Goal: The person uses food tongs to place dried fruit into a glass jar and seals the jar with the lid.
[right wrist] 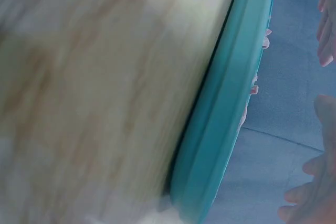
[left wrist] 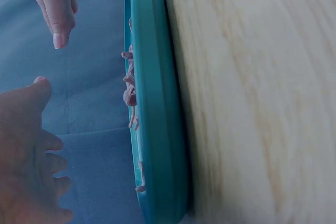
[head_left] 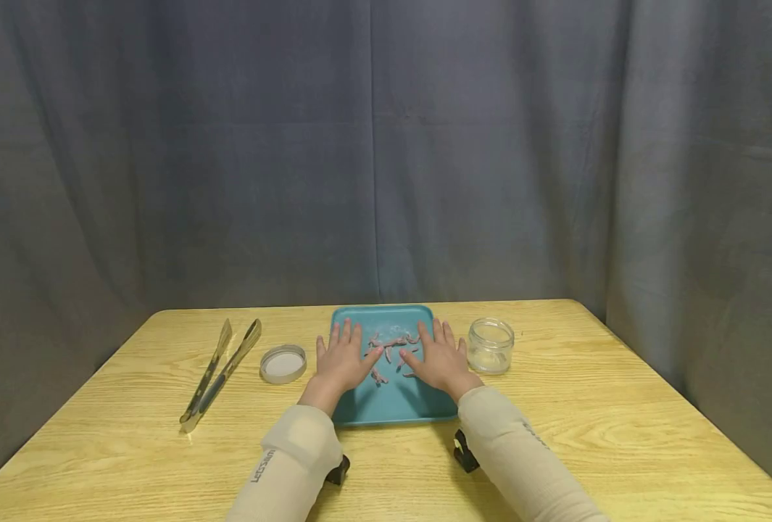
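A blue-green tray lies on the table, bearing several thin pinkish strips that look like shredded meat. Over its left side my left hand hovers with fingers spread, holding nothing. My right hand is spread the same way above the right side, also holding nothing. In the left wrist view, a gap shows between the left hand and the tray's rim. The right wrist view shows the right hand likewise apart from the tray.
Metal tongs lie at the left of the wooden table. Between them and the tray is a round lid with a pale inside. An uncapped glass jar stands right of the tray, close to the right hand. Grey curtains hang behind.
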Action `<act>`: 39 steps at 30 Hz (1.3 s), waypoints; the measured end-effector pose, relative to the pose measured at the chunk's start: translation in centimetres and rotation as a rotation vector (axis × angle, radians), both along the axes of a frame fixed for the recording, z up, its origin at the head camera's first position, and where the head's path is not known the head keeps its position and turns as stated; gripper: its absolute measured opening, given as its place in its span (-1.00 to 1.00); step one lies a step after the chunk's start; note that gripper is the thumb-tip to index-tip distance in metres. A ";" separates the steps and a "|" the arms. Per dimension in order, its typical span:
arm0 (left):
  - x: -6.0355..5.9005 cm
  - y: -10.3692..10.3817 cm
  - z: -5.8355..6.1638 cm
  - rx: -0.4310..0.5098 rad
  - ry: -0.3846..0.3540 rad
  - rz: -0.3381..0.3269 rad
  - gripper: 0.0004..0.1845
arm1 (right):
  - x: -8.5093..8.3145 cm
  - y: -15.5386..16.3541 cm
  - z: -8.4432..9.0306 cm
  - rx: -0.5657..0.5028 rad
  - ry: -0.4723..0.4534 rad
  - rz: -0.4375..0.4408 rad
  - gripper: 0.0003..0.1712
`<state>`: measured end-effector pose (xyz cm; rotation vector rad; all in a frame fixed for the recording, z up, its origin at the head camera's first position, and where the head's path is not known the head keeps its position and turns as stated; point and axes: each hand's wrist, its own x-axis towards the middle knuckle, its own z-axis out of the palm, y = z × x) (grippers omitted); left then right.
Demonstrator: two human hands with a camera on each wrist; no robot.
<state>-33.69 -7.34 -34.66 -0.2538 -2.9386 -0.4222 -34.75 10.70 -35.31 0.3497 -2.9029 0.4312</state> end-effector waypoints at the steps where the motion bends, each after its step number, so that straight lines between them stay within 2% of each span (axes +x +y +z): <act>1: 0.0 -0.1 0.0 0.006 0.005 0.001 -0.25 | -0.1 0.0 0.0 0.006 0.013 -0.006 -0.17; 12: -0.1 -0.8 0.2 0.027 0.040 0.024 -0.26 | -1.0 1.3 0.6 -0.024 0.189 -0.070 -0.02; 19: -0.3 -1.7 0.7 0.047 0.043 0.049 -0.27 | -1.3 2.7 1.2 -0.088 0.178 -0.108 0.03; 26: -0.5 -3.1 1.1 0.110 0.040 0.091 -0.24 | -1.9 4.4 1.0 -0.161 0.187 -0.155 0.06; 32: -0.8 -5.4 1.1 0.151 0.022 0.114 -0.21 | -2.1 5.8 1.1 -0.185 0.154 -0.191 0.10; 39: -0.6 -8.2 1.1 0.227 -0.025 0.172 -0.20 | -2.0 7.2 1.4 -0.250 0.105 -0.233 0.11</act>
